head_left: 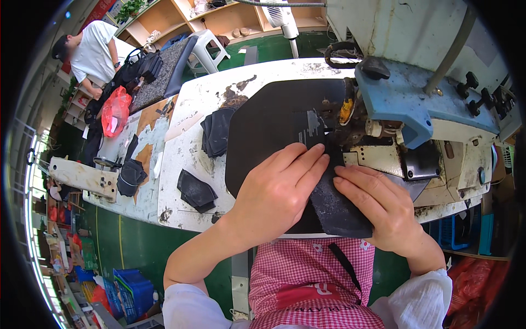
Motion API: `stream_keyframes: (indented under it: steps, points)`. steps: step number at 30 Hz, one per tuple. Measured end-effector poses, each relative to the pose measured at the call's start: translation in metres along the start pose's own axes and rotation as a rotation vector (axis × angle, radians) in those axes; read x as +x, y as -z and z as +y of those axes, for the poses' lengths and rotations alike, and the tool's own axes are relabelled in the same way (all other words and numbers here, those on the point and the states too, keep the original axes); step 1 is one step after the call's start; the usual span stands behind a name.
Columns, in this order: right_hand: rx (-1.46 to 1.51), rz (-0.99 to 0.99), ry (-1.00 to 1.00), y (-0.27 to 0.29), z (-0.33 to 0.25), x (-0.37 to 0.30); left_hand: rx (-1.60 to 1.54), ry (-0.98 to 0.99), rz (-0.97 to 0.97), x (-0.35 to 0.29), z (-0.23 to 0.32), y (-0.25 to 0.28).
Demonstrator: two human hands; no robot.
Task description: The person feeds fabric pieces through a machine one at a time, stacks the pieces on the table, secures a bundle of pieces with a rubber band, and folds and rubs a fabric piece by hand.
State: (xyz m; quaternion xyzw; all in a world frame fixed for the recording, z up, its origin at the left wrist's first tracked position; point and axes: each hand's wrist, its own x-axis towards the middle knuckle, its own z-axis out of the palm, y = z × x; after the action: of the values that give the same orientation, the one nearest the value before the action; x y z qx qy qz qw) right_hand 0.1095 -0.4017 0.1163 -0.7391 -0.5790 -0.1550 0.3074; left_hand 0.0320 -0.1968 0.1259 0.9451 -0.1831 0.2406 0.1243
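Note:
A dark grey-black flat piece of leather-like material (339, 211) lies at the front of a blue-headed bench machine (394, 104). My left hand (282, 183) rests on its left side, fingers stretched flat and close together, tips near the machine's working point. On the right side, my right hand (381, 203) has its fingers curved over the piece and holds it; its thumb is hidden. Under both hands extends a black work plate (268, 120). The piece's far end disappears among the dark parts below the machine head.
On the white table (189, 118) left of the plate lie a stack of black pieces (216, 131) and another small pile (196, 191). A second bench holds more dark pieces (131, 176) and a red plastic bag (116, 111). A person (96, 52) stands at the far left.

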Motion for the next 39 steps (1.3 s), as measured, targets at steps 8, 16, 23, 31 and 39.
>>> stream_keyframes:
  steps: [8,16,23,31,39]
  points:
    - [-0.002,-0.013,-0.028,0.0,0.0,-0.002,0.01,-0.012,-0.007,0.001,-0.002,-0.001]
    - [-0.026,-0.035,-0.035,0.001,0.0,-0.002,0.037,-0.018,-0.028,0.003,-0.002,0.0]
    - [-0.002,-0.004,-0.028,0.0,0.002,-0.004,0.043,-0.025,-0.133,0.007,-0.004,0.008]
    - [-0.041,0.052,-0.038,-0.002,0.003,-0.004,-0.072,-0.005,-0.145,0.007,-0.006,0.007]
    - [-0.026,0.02,-0.053,-0.001,0.001,-0.003,-0.108,-0.14,-0.179,0.001,-0.019,0.013]
